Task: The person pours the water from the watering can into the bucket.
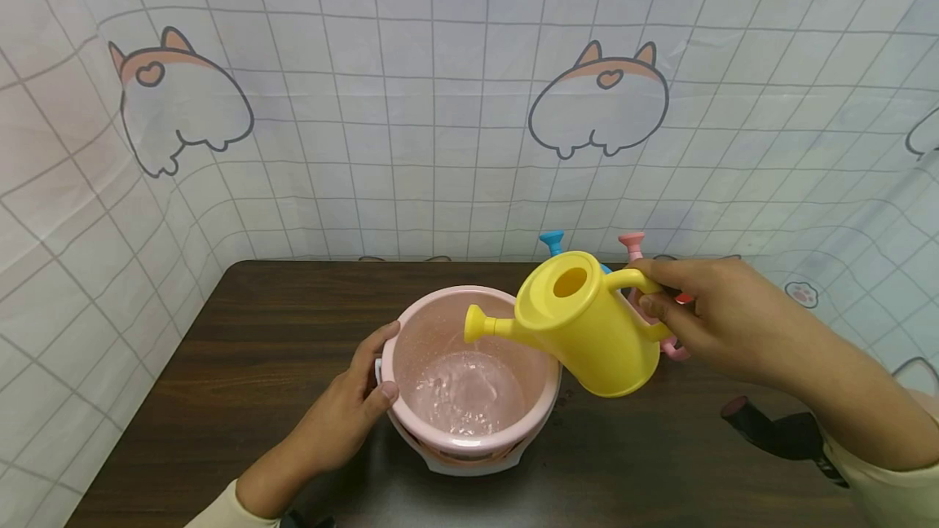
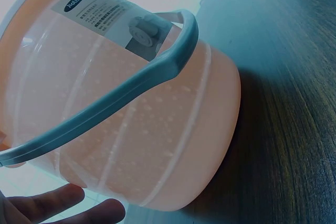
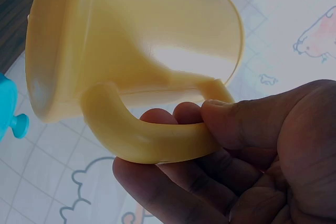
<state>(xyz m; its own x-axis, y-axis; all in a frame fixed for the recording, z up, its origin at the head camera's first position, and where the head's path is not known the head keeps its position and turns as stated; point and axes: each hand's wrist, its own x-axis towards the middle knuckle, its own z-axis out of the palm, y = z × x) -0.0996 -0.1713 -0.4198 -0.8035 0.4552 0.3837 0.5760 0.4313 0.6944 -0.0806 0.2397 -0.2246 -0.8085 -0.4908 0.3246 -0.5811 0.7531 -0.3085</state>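
Observation:
My right hand grips the handle of a yellow watering can, held tilted in the air with its spout over a pink bucket. A thin stream falls from the yellow spout head into rippling water in the bucket. My left hand holds the bucket's left rim, thumb on the rim. In the left wrist view, two of its fingers show beside the bucket wall, below the grey-blue bucket handle. Some left fingers are hidden.
Behind the yellow can stand a blue watering can, its spout head showing, and a pink one with its spout head; both are mostly hidden. The dark wooden table ends at a grid-patterned curtain.

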